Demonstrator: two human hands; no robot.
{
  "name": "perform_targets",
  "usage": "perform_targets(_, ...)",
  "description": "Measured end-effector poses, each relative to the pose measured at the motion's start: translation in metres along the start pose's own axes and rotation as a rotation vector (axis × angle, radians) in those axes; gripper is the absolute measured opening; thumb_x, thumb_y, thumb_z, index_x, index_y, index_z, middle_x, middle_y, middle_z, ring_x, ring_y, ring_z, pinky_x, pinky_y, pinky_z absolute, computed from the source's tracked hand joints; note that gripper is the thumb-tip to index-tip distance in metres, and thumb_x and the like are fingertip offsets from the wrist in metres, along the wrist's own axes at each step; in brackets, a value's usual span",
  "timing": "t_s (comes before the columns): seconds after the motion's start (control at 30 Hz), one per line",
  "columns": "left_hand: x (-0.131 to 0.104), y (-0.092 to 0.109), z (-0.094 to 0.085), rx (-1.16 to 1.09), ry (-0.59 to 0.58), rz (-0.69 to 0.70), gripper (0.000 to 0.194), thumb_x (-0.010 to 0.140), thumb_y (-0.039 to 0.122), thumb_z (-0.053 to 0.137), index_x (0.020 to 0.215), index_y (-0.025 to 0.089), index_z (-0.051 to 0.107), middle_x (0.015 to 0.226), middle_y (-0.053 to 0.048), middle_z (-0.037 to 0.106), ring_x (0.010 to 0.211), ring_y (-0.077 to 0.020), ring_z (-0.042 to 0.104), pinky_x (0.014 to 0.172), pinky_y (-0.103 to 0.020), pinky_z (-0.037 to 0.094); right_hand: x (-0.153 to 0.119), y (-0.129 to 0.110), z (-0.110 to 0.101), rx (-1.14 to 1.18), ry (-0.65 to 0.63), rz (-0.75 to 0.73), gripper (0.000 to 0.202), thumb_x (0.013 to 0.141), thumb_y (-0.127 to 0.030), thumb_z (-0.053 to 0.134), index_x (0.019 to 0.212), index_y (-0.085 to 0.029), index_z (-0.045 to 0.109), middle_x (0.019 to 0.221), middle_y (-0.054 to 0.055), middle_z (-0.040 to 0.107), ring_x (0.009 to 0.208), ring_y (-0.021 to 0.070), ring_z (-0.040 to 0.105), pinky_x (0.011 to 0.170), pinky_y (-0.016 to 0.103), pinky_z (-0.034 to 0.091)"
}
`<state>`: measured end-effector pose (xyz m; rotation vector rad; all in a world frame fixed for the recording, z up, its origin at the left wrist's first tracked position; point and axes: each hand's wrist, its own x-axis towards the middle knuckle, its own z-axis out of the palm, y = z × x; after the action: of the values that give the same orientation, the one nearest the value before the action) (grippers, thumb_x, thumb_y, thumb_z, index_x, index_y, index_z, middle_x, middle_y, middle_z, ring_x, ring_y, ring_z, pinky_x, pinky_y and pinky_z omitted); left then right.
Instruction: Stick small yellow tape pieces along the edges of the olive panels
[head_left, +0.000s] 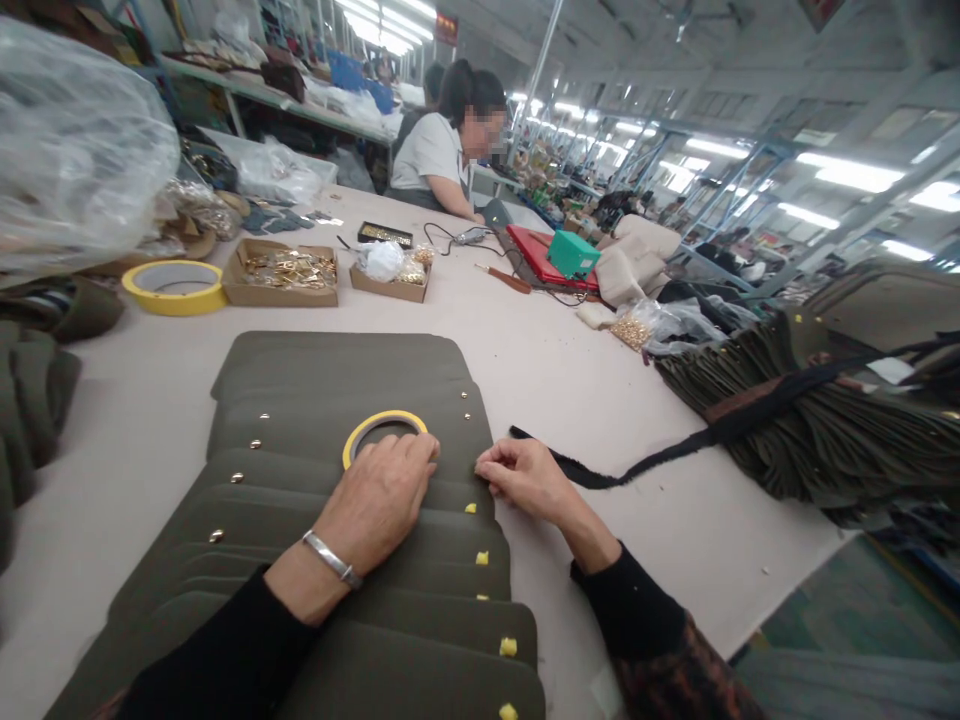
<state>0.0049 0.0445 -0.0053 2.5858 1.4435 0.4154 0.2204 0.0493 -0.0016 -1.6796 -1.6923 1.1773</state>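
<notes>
Dark olive fabric panels (pixel 345 362) lie overlapped like steps on the table. My left hand (pixel 386 495) is closed on a thin roll of yellow tape (pixel 384 416), which rests over the panels. At the panels' right edge, my right hand (pixel 525 480) is pinched shut; whatever is between its fingertips is hidden. Small yellow tape pieces (pixel 482 558) stick to the right side of the nearer panels. Bare metal studs (pixel 465 395) show on the right of the farther ones, and more metal studs (pixel 237 478) run down the left side.
Behind the panels stand a wide yellow tape roll (pixel 174 300), a cardboard box of gold metal parts (pixel 281 290) and a smaller box (pixel 390 288). A black strap (pixel 660 455) trails from stacked olive pieces (pixel 757 410) at right. A co-worker (pixel 435 150) sits across the table.
</notes>
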Motion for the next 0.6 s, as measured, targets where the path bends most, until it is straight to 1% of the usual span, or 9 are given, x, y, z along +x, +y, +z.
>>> perform_targets(0.2,-0.002,0.000,0.002,-0.003,-0.019,-0.001,0.016,0.095,0.019,0.040,0.103,0.018,0.054,0.092,-0.006,0.060,0.087,-0.0227,0.054,0.077,-0.036,0.043,-0.003,-0.005,0.009,-0.307,0.080,-0.186,0.014,0.077,-0.014,0.058,0.073,-0.016,0.071,0.066,0.000,0.069,0.058,0.0110,0.058,0.054,0.021,0.040)
perform_targets(0.27,-0.003,0.001,0.002,0.001,-0.023,-0.003,0.016,0.095,0.019,0.040,0.101,0.018,0.054,0.091,-0.006,0.061,0.087,-0.0225,0.054,0.077,-0.036,0.043,-0.002,-0.005,0.011,-0.368,0.099,-0.213,0.014,0.077,-0.012,0.058,0.073,-0.017,0.071,0.066,0.001,0.069,0.060,0.0122,0.060,0.056,0.022,0.040)
perform_targets(0.4,-0.003,0.001,0.002,0.008,-0.012,0.001,0.015,0.094,0.019,0.041,0.099,0.019,0.055,0.088,-0.006,0.061,0.085,-0.0229,0.053,0.075,-0.036,0.042,0.000,-0.005,0.015,-0.456,0.114,-0.212,0.014,0.077,-0.011,0.058,0.072,-0.018,0.069,0.066,0.001,0.068,0.060,0.0134,0.061,0.057,0.022,0.041)
perform_targets(0.43,-0.003,0.001,0.002,0.005,-0.008,0.002,0.015,0.094,0.019,0.041,0.099,0.019,0.056,0.088,-0.005,0.061,0.084,-0.0231,0.053,0.074,-0.036,0.042,0.001,-0.005,0.015,-0.470,0.111,-0.202,0.013,0.078,-0.011,0.058,0.074,-0.018,0.068,0.065,0.001,0.068,0.060,0.0137,0.061,0.057,0.023,0.041)
perform_targets(0.5,-0.003,0.000,0.002,-0.004,-0.004,0.002,0.015,0.094,0.018,0.042,0.100,0.019,0.056,0.088,-0.005,0.061,0.084,-0.0230,0.053,0.073,-0.035,0.042,0.001,-0.005,0.014,-0.494,0.120,-0.173,0.011,0.079,-0.015,0.063,0.088,-0.018,0.068,0.063,0.000,0.066,0.060,0.0152,0.061,0.060,0.024,0.042)
perform_targets(0.57,-0.003,0.000,0.002,-0.007,-0.001,0.000,0.014,0.093,0.018,0.043,0.100,0.019,0.056,0.089,-0.005,0.062,0.084,-0.0226,0.054,0.073,-0.034,0.042,0.000,-0.003,0.010,-0.506,0.149,-0.148,0.028,0.078,-0.021,0.068,0.106,-0.016,0.063,0.060,-0.002,0.064,0.061,0.0171,0.061,0.063,0.027,0.044)
perform_targets(0.6,-0.003,0.000,0.002,-0.007,-0.001,-0.001,0.014,0.093,0.018,0.044,0.100,0.019,0.056,0.089,-0.005,0.062,0.084,-0.0225,0.054,0.073,-0.034,0.042,-0.002,-0.002,0.007,-0.493,0.166,-0.147,0.034,0.079,-0.024,0.069,0.111,-0.016,0.061,0.060,-0.003,0.063,0.061,0.0173,0.061,0.064,0.027,0.044)
